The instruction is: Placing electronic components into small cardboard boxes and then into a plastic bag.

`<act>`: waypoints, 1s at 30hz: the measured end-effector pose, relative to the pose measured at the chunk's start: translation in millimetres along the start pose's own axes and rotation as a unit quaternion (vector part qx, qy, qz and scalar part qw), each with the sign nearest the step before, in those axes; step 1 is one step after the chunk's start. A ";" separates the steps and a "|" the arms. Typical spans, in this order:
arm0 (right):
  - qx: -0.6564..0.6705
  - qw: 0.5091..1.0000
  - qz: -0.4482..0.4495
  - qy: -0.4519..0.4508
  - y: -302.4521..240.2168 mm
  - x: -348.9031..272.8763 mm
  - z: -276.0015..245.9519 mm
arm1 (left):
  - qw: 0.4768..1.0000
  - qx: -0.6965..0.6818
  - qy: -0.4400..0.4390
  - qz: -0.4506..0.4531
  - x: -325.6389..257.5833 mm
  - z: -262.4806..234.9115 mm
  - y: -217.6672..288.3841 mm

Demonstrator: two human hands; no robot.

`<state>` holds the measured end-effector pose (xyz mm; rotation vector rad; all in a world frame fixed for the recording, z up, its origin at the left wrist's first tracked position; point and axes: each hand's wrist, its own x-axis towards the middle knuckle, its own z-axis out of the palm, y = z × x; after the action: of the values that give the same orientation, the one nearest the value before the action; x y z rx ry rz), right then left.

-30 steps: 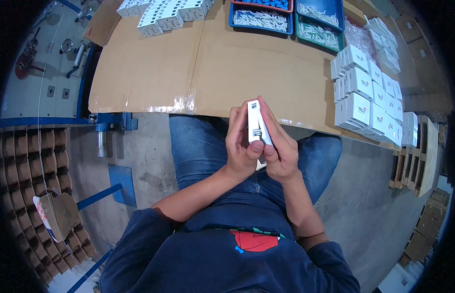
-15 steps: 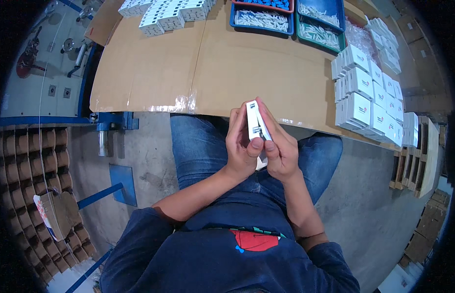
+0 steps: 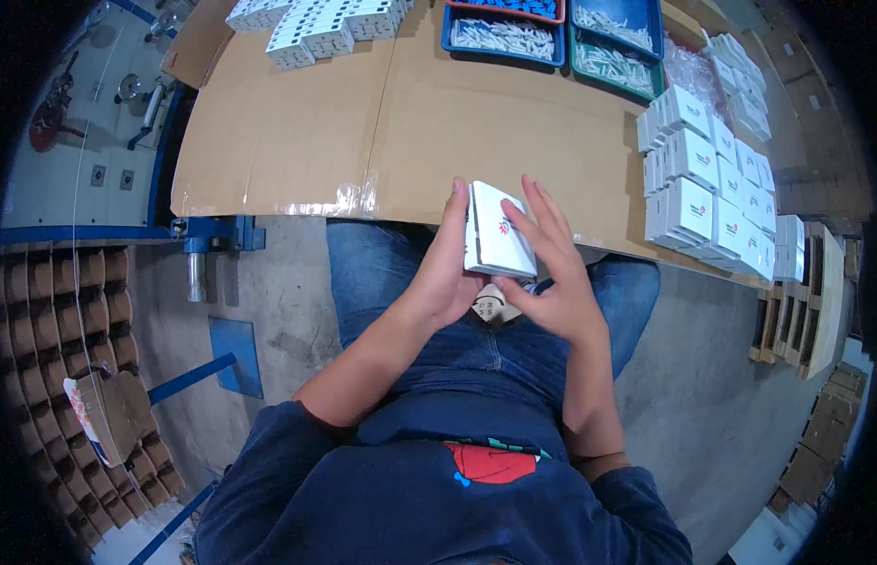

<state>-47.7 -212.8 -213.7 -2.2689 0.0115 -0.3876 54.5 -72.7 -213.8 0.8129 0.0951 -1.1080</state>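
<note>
Head view: I saw the white box above the lap, near the desk, the left hand cradling it in its grip, the right hand unclenched, fingers over its printed face. I judged it a handling step; the next move called for steady left support.

White box, held: red logo on its face, partly behind fingers; fine print too small for me to read from here. White boxes stacked to the right: red logo, short dark lettering beside it, repeated. Pale rounded item below the held box: rows of dark capitals. Cartons far right: pale labels, illegible.
</note>
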 end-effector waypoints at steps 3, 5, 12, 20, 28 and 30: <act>0.118 0.990 0.073 0.027 -0.8 1.0 -2.6 | 0.997 0.009 -0.069 -0.017 -8.7 0.1 3.8; 0.078 0.993 0.055 0.066 0.5 2.9 1.7 | 0.997 0.064 -0.041 0.004 -8.2 1.0 -8.1; 0.051 0.994 0.096 0.024 -7.7 7.9 0.0 | 0.995 0.042 0.022 0.083 -1.1 6.9 -17.0; 0.067 0.996 -0.050 0.039 7.5 19.7 1.9 | 0.999 0.037 -0.036 -0.006 -7.8 4.0 -18.5; 0.079 0.990 -0.096 0.060 10.2 21.0 10.2 | 0.999 -0.008 -0.037 0.036 -9.7 17.5 -20.9; 0.068 0.990 -0.108 0.066 11.9 21.0 12.0 | 0.998 -0.023 -0.019 0.047 -10.2 18.5 -23.7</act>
<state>-22.9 -214.7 -224.2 -2.1131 -0.1895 -0.6325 24.3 -81.2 -208.6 0.7473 0.0489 -1.0279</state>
